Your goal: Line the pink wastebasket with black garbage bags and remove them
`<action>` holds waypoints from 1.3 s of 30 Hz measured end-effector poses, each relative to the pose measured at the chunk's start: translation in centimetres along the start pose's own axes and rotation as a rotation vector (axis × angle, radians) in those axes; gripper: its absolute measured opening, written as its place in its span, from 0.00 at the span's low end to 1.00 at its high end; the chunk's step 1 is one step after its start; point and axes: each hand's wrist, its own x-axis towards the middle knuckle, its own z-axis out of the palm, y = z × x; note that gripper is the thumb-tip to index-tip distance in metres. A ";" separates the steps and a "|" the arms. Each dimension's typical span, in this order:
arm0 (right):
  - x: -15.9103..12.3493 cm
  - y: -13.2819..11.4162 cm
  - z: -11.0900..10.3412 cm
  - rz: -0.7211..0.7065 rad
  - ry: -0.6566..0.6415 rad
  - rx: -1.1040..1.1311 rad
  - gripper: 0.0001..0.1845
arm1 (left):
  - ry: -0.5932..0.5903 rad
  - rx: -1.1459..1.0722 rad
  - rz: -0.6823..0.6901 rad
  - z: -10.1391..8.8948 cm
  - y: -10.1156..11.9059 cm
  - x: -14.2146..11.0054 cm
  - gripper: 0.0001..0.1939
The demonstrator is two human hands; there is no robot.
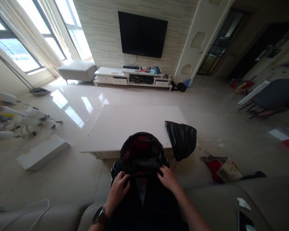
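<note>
A black plastic bag [141, 153] lines a small bin in front of my knees, with something red showing inside it. My left hand [119, 189] grips the bag's near rim on the left, fingers curled over the edge. My right hand [168, 178] holds the same rim on the right, fingers bent over it. A second black bag [181, 139] hangs over the near right corner of the white coffee table [125, 125]. A watch sits on my left wrist.
I sit on a grey sofa [231, 202]. A white box [42, 155] and scattered items lie on the floor to the left. A red-and-white bag [221, 166] lies on the right. TV [142, 33] and white cabinet stand at the far wall.
</note>
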 end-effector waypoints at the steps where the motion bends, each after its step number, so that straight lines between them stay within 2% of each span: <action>1: 0.1 0.1 0.3 0.015 0.017 0.058 0.13 | -0.011 -0.070 -0.050 0.0 0.3 0.0 0.12; 4: 0.4 0.3 1.5 0.098 0.108 0.236 0.12 | 0.044 -0.244 -0.235 0.4 1.0 0.3 0.19; 8: 0.8 0.5 3.3 0.218 0.251 0.439 0.10 | 0.106 -0.366 -0.436 1.1 0.8 1.2 0.27; 10: 0.9 0.5 4.1 0.291 0.328 0.513 0.11 | 0.107 -0.462 -0.501 1.6 0.8 1.5 0.25; 12: 0.9 0.6 4.9 0.360 0.387 0.553 0.13 | 0.170 -0.606 -0.542 2.2 0.9 1.5 0.21; 15: 0.8 0.7 5.9 0.415 0.419 0.599 0.13 | 0.335 -0.827 -0.636 3.0 1.4 1.4 0.25; 18: 0.5 0.7 6.5 0.457 0.421 0.663 0.17 | 0.348 -0.895 -0.732 3.5 1.6 1.3 0.30; 23: 0.8 0.3 6.9 0.503 0.368 0.833 0.29 | 0.232 -0.814 -0.675 3.8 1.6 1.5 0.26; 28: 1.2 -0.2 6.5 0.462 0.291 0.993 0.28 | 0.192 -1.008 -0.644 3.5 2.2 2.2 0.33; 30: 1.3 -0.4 6.2 0.435 0.293 1.016 0.30 | 0.194 -1.024 -0.610 3.2 2.3 2.6 0.33; 35: 1.5 -1.2 5.6 0.397 0.351 0.998 0.32 | 0.225 -0.761 -0.471 2.6 1.4 3.5 0.22; 37: 1.6 -1.5 5.4 0.397 0.373 0.981 0.32 | 0.257 -0.625 -0.458 2.7 0.7 3.7 0.18; 39: 1.7 -1.6 5.3 0.401 0.381 0.970 0.31 | 0.286 -0.578 -0.496 3.0 0.2 3.9 0.18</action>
